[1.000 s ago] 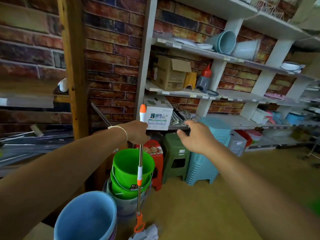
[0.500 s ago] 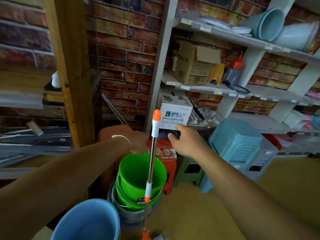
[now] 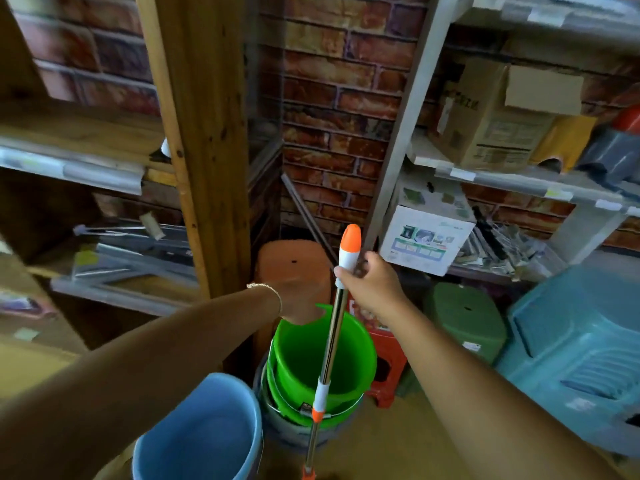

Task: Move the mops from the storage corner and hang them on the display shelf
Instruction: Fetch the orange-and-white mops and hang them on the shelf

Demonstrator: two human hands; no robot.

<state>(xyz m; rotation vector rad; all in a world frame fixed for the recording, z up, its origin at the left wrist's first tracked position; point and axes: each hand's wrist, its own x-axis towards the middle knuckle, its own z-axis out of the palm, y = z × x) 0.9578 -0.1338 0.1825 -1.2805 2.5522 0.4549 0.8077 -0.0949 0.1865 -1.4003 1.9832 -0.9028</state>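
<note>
The person's right hand (image 3: pixel 372 289) grips the white collar just below the orange cap of a chrome-handled mop (image 3: pixel 334 327), fingers curled round the pole. The mop stands nearly upright, leaning slightly right at the top, its pole crossing in front of a stack of bright green plastic buckets (image 3: pixel 322 372) on the floor. The mop's lower end runs out of view at the bottom edge, so its head cannot be assessed.

The left hand (image 3: pixel 301 299) is extended toward the corner, just left of the pole and in front of an orange-brown plastic stool (image 3: pixel 294 261); whether its fingers hold anything cannot be told, as its colour merges with the stool's. A thin bracelet sits on that wrist.

A light blue plastic bucket (image 3: pixel 204 434) stands at lower left, beside the green stack. A wooden post (image 3: pixel 201 133) rises left of the brick corner; a white metal shelf unit (image 3: pixel 401 133) stands to the right, carrying a white printed carton (image 3: pixel 426 237).
</note>
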